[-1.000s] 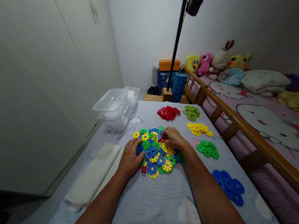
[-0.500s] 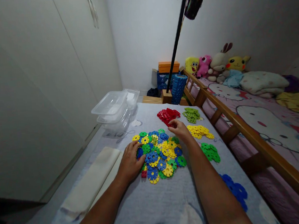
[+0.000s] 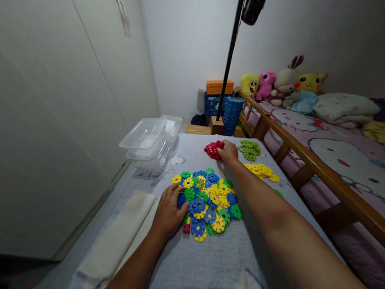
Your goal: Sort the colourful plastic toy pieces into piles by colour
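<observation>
My left hand point(image 3: 169, 211) lies with its fingers spread on the left edge of a mixed heap of plastic snowflake discs point(image 3: 198, 205) in blue, yellow and green. A small red piece point(image 3: 187, 228) shows at the heap's near left corner. Farther off, my right hand point(image 3: 229, 152) is at the right side of a red pile of plastic pieces point(image 3: 212, 150). Its fingers are pinched together over a red piece there, mostly hidden by the fingertips. To its right is a light green pile point(image 3: 249, 150), with a yellow pile point(image 3: 262, 171) nearer.
Stacked clear plastic containers point(image 3: 146, 137) stand at the table's far left. A folded cream cloth point(image 3: 121, 236) lies along the left side. A wooden bed rail point(image 3: 302, 162) borders the right side. Behind the table are a black pole point(image 3: 228, 58) and a blue roller point(image 3: 232, 115).
My right hand has moved away from me and slightly right, from the red pile's near edge to its right side. Its forearm now covers the blue pile and most of the green one.
</observation>
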The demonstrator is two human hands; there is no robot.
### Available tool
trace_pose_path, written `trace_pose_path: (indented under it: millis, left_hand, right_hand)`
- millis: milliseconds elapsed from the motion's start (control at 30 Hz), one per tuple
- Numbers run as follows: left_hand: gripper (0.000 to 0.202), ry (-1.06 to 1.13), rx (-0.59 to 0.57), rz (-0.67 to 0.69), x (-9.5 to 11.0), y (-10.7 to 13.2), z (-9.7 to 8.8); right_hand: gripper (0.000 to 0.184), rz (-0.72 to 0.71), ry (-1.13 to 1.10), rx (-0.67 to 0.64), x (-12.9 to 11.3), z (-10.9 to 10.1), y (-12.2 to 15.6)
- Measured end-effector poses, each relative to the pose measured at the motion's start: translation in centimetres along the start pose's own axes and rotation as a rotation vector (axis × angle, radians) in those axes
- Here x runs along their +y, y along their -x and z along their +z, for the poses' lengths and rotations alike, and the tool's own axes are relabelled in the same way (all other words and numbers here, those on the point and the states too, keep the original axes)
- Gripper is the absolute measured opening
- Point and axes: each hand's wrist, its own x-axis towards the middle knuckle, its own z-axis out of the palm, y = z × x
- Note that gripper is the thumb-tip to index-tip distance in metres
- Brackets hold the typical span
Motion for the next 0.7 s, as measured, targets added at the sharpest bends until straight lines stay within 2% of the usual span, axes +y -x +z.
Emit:
trace_pose_path:
  millis: [267,500,600,700]
  left_hand:
    - [0.038,0.008,0.003,0.005,0.0,0.0,-0.1]
    - [0.039,0.023,0.014,-0.002,0.0,0.0,0.0]
    - [0.037,0.058,0.012,-0.026,0.2,-0.1,-0.2]
    - [0.032,0.158,0.031,-0.071,0.6,-0.3,-0.5]
  right_hand:
    - [0.018,-0.059,0.103,0.062,-0.3,0.9,0.1]
    - [0.012,0.009,-0.127,0.152,0.2,-1.0,2.7]
    - [0.006,-0.038,-0.286,0.086,-0.2,-2.0,5.3]
    - [0.003,-0.131,-0.398,-0.052,-1.3,-2.5,8.8]
